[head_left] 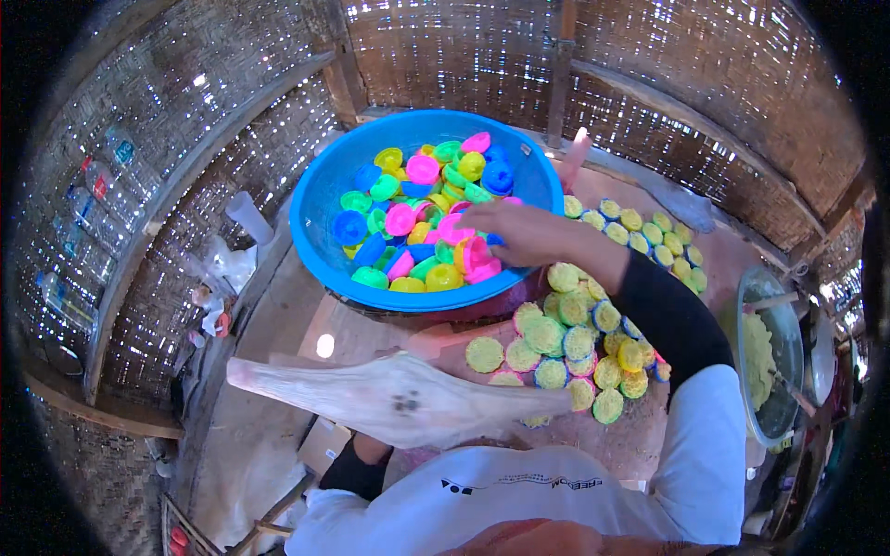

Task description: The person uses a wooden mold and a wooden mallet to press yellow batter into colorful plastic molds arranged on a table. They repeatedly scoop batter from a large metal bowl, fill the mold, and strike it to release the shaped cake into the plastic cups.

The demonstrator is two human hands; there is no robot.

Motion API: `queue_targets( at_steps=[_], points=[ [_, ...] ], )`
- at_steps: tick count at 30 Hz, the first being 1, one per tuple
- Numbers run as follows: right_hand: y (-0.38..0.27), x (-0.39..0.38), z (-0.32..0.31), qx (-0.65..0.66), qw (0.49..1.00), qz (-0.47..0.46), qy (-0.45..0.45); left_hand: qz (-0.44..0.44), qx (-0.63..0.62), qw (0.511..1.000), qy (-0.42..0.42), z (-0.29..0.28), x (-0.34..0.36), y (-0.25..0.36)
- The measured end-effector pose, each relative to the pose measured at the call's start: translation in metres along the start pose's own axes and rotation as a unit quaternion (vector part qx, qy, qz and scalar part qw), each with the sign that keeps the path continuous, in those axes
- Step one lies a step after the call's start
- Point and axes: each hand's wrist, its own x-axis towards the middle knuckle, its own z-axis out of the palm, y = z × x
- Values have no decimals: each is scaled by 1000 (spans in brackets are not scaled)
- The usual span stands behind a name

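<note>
My right hand (519, 232) reaches over the near right side of a wide blue tub (311, 269), its fingers curled down among small plastic cups. Its fingertips meet a pink cup (451, 228), and more pink cups (480, 259) sit below the palm. What the fingers hold, if anything, is hidden. Pink, green, yellow and blue cups are heaped in the tub. My left forearm in a black sleeve (357, 470) runs beneath a stretched whitish sheet (324, 389) with dark spots; the left hand is out of sight.
Many cups filled with yellow-green crumbly stuff (545, 335) lie on the floor right of the tub. A second group (663, 236) spreads farther back. At the far right stands a basin (788, 417) of similar crumbly stuff. Woven walls (445, 56) enclose the room; clear bottles (93, 213) line the left.
</note>
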Motion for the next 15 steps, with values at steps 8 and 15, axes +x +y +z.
queue_targets(
  at_steps=[8,15],
  points=[
    [51,70,32,-37,988,84,-126,-189,72,977,61,-26,-39,-66],
    [75,91,54,-46,965,197,-168,-236,77,968,32,-22,-57,-85]
  ],
)
